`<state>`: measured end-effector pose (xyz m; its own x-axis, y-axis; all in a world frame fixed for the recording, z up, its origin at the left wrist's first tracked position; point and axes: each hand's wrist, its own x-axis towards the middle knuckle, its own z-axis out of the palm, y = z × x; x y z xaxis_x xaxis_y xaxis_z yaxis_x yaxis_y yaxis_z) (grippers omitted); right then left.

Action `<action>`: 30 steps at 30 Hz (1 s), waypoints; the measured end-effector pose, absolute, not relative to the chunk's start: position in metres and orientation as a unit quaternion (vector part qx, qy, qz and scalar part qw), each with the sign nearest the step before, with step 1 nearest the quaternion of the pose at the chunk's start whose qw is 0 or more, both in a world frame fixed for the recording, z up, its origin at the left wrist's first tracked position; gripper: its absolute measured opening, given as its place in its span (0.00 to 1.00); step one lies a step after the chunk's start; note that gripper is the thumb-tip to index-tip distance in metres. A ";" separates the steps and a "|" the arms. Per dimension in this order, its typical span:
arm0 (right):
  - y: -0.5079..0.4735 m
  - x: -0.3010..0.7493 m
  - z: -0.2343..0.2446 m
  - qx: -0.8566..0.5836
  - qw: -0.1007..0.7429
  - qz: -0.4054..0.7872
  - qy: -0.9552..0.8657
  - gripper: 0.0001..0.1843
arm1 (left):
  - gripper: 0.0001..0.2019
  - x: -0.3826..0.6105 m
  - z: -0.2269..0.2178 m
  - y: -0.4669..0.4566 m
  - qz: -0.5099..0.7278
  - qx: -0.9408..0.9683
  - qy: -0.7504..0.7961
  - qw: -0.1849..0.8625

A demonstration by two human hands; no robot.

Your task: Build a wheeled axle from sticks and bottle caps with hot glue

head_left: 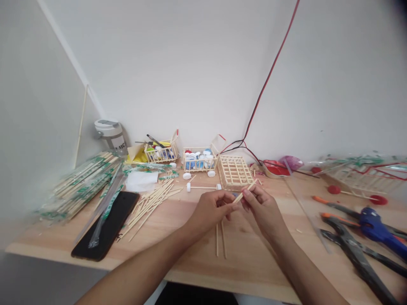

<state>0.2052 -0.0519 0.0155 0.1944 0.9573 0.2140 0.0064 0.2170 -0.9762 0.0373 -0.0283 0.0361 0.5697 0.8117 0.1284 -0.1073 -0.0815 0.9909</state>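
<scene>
My left hand (212, 208) and my right hand (262, 207) meet above the middle of the wooden table (190, 258). Both pinch the same short wooden stick (244, 192), the left at its lower end and the right at its upper end. Just behind the hands stands a small wooden lattice cage (234, 171). Two loose sticks (220, 239) lie on the table below my hands. A stick axle with white caps (203, 187) rests to the left of the cage.
A pile of loose sticks (151, 204), wrapped chopstick packs (83, 181) and a black phone (108, 224) lie at the left. Two stick baskets of bottle caps (199, 159) stand by the wall. A blue glue gun (378, 226), pliers (352, 250) and red-wheeled pieces (356, 192) lie at the right.
</scene>
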 end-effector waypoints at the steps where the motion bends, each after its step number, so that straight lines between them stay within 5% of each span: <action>1: -0.052 0.205 0.016 -0.490 0.597 0.382 -0.508 0.17 | 0.10 0.038 0.036 -0.029 0.377 0.623 0.268 0.631; 6: -0.054 0.205 0.017 -0.518 0.555 0.348 -0.551 0.18 | 0.08 0.039 0.031 -0.026 0.380 0.605 0.294 0.635; 17: -0.053 0.202 0.022 -0.521 0.549 0.403 -0.514 0.22 | 0.26 0.034 0.027 -0.017 0.259 0.577 0.265 0.728; 30: -0.050 0.201 0.013 -0.508 0.541 0.330 -0.584 0.16 | 0.19 0.038 0.024 -0.018 0.297 0.636 0.301 0.646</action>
<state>0.2008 -0.0499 0.0130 0.1012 0.9496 0.2967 0.2356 0.2668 -0.9345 0.0381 -0.0185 0.0245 0.6421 0.7665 -0.0105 -0.0010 0.0145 0.9999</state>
